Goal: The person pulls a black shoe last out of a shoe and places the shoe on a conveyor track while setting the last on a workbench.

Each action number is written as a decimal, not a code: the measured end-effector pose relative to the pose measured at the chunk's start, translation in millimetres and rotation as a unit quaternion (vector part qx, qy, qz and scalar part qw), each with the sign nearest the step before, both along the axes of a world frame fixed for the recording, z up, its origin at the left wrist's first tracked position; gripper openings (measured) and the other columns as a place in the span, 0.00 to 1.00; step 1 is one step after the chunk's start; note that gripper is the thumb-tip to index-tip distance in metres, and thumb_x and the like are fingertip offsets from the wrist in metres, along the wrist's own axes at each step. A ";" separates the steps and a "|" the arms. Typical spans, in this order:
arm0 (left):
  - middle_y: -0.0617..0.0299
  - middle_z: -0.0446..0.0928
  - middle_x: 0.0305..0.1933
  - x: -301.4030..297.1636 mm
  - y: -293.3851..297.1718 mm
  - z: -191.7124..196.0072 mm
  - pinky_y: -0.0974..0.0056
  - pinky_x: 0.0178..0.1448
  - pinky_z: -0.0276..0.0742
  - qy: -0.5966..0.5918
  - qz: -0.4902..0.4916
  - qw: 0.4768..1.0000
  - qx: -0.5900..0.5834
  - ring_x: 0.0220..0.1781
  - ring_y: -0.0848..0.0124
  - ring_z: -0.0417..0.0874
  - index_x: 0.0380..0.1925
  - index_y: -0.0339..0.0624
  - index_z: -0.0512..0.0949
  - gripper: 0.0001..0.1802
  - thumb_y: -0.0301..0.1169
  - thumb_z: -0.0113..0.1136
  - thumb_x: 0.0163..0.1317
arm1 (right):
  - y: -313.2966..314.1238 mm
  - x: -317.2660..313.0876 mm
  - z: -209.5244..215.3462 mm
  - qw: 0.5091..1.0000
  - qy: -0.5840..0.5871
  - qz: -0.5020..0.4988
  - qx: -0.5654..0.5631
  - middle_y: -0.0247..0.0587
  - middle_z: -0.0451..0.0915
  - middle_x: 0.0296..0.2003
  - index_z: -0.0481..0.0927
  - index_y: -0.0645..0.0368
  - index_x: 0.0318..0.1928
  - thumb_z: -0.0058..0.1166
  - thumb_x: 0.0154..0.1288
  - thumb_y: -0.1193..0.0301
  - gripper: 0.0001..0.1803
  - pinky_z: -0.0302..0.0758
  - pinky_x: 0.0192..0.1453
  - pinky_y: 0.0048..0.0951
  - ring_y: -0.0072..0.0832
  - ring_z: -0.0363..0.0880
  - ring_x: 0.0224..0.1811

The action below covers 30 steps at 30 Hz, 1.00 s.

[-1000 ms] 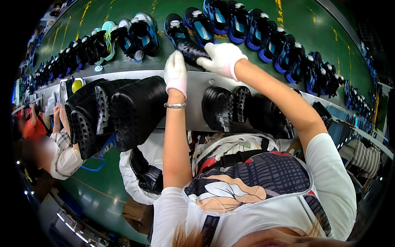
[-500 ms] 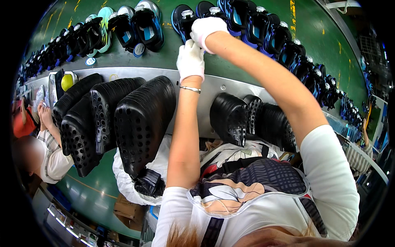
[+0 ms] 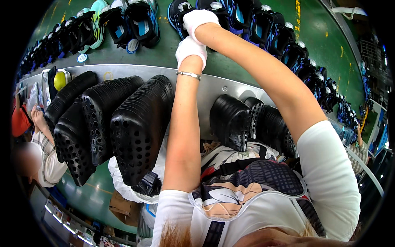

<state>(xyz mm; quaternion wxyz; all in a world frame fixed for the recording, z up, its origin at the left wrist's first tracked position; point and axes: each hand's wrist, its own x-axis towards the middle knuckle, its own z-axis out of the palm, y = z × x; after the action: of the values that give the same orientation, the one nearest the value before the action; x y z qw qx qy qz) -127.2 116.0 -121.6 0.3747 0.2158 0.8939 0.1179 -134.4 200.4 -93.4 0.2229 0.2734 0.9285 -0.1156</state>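
Both gloved hands now further up the belt, left hand (image 3: 190, 50) fisted beside right hand (image 3: 198, 19); right gripping dark shoe (image 3: 181, 10)

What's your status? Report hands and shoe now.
Left hand and right hand, both gloved, on dark shoe on green belt. Grip unclear. Black sole stacks below, apart.

Black-and-blue sneaker (image 3: 181, 12) sits at the top center of the frame, on the green belt, in a row of similar shoes. It's upright with its opening facing up, partly hidden behind two white-gloved hands.
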 end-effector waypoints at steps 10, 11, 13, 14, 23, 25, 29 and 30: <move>0.50 0.79 0.52 -7.0 -3.0 4.8 0.57 0.55 0.77 0.056 -0.067 0.995 -0.040 0.55 0.55 0.79 0.44 0.44 0.81 0.18 0.42 0.57 0.60 | 1.5 23.9 41.4 0.986 0.015 -0.055 -0.159 0.53 0.81 0.46 0.79 0.57 0.50 0.47 0.64 0.57 0.22 0.76 0.54 0.40 0.47 0.80 0.49; 0.51 0.79 0.52 -7.7 -4.3 9.8 0.57 0.55 0.77 0.065 -0.065 0.994 -0.052 0.54 0.55 0.79 0.45 0.45 0.81 0.18 0.43 0.57 0.60 | 4.2 41.0 43.8 0.984 0.049 -0.037 -0.168 0.52 0.80 0.46 0.77 0.57 0.52 0.47 0.64 0.57 0.22 0.74 0.54 0.41 0.47 0.79 0.49; 0.54 0.79 0.51 -18.7 -4.8 3.6 0.56 0.54 0.77 0.120 -0.105 0.987 -0.009 0.53 0.55 0.80 0.46 0.50 0.81 0.18 0.44 0.57 0.60 | 9.3 98.0 85.0 0.976 0.104 -0.045 -0.185 0.51 0.80 0.46 0.77 0.57 0.52 0.46 0.64 0.56 0.23 0.73 0.54 0.41 0.47 0.78 0.50; 0.57 0.80 0.49 -22.3 -13.4 -2.8 0.55 0.53 0.78 0.204 -0.111 0.972 0.020 0.51 0.54 0.81 0.46 0.53 0.81 0.17 0.45 0.57 0.60 | 18.1 128.9 91.5 0.974 0.126 -0.049 -0.184 0.51 0.80 0.45 0.76 0.58 0.51 0.47 0.64 0.55 0.23 0.73 0.53 0.40 0.47 0.78 0.49; 0.59 0.73 0.61 3.8 -38.5 21.0 0.52 0.54 0.74 0.428 -0.128 0.894 0.024 0.53 0.53 0.77 0.56 0.58 0.74 0.24 0.46 0.56 0.60 | 33.7 493.2 192.6 0.845 0.321 -0.427 0.007 0.36 0.83 0.35 0.80 0.61 0.48 0.51 0.67 0.66 0.14 0.76 0.45 0.22 0.19 0.81 0.37; 0.56 0.73 0.60 2.5 -65.6 37.5 0.53 0.55 0.72 0.449 -0.127 0.882 0.064 0.54 0.52 0.76 0.57 0.57 0.74 0.24 0.46 0.55 0.61 | 17.6 548.6 209.5 0.815 0.319 -0.479 0.060 0.34 0.82 0.33 0.81 0.63 0.45 0.50 0.68 0.68 0.13 0.76 0.44 0.21 0.17 0.79 0.35; 0.46 0.75 0.54 32.7 -81.0 43.8 0.56 0.59 0.70 0.337 -0.123 0.916 0.181 0.54 0.52 0.76 0.51 0.42 0.78 0.21 0.42 0.55 0.63 | -33.8 655.6 178.9 0.827 0.187 -0.516 0.120 0.33 0.80 0.30 0.81 0.62 0.43 0.52 0.66 0.68 0.12 0.75 0.39 0.20 0.15 0.78 0.31; 0.47 0.75 0.54 44.7 -78.9 42.1 0.57 0.59 0.70 0.315 -0.143 0.918 0.195 0.55 0.53 0.76 0.51 0.41 0.78 0.21 0.41 0.54 0.63 | -51.9 675.4 170.2 0.807 0.192 -0.549 0.103 0.35 0.80 0.32 0.81 0.61 0.44 0.52 0.65 0.69 0.11 0.75 0.41 0.22 0.18 0.79 0.33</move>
<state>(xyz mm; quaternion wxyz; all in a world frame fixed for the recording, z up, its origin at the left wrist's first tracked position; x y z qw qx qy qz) -82.6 37.1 -79.4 0.0374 0.4362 0.8846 0.1607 541.0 148.5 76.8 -0.0900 0.7310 0.6540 -0.1727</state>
